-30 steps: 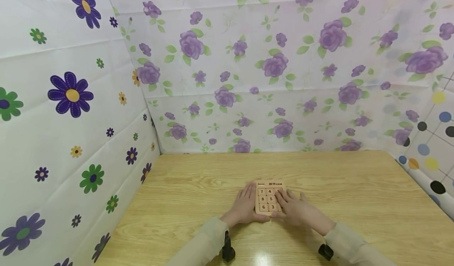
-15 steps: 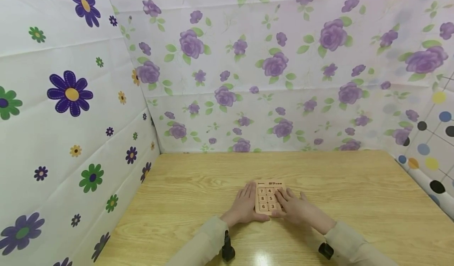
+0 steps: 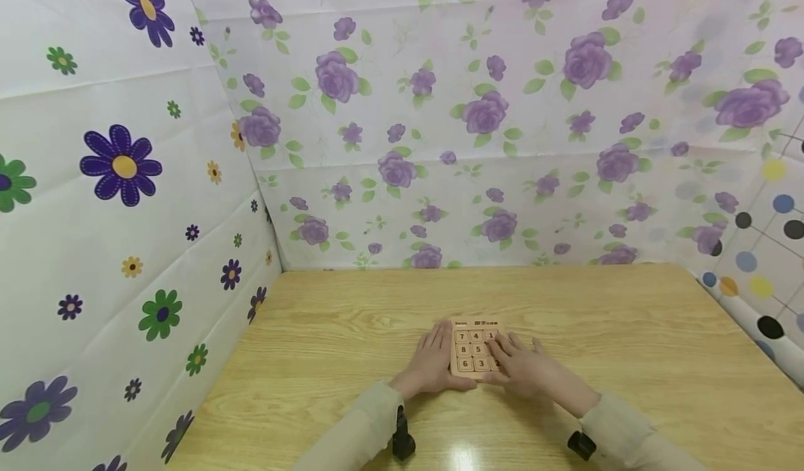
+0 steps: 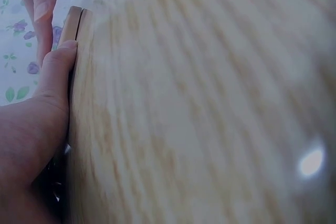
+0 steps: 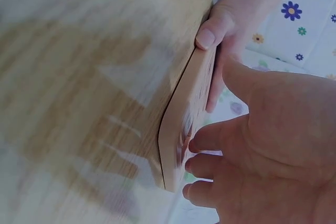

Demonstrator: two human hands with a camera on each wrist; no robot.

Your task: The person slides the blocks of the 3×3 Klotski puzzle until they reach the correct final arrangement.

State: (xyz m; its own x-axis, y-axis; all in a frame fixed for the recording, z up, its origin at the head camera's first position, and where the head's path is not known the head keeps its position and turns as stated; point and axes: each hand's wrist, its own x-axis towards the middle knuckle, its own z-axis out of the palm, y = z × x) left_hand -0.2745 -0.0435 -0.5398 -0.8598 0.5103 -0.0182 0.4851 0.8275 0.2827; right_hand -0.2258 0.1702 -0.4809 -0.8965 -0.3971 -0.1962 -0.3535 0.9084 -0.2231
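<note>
A wooden number sliding puzzle (image 3: 479, 349) lies flat on the table, with tiles 7, 4, 1, 8, 5, 6, 3 and 2 readable in the head view. My left hand (image 3: 431, 363) rests along its left side, fingers straight, while the thumb (image 4: 58, 69) touches the near edge. Over the right part of the puzzle is my right hand (image 3: 527, 370), its fingertips at the right-hand column of tiles and hiding part of it. In the right wrist view those fingers (image 5: 207, 166) are slightly bent at the board's face and grip nothing.
The wood-grain table (image 3: 352, 310) reaches back to a floral cloth wall (image 3: 433, 122). A white cloth with daisies (image 3: 125, 248) hangs on the left, and one with coloured dots (image 3: 763, 262) on the right. Black wrist devices (image 3: 403, 437) sit under both forearms.
My right fingers have shifted slightly, so the 1 and part of the 2 now show more clearly. The left hand stays in place. The head view has moved a little.
</note>
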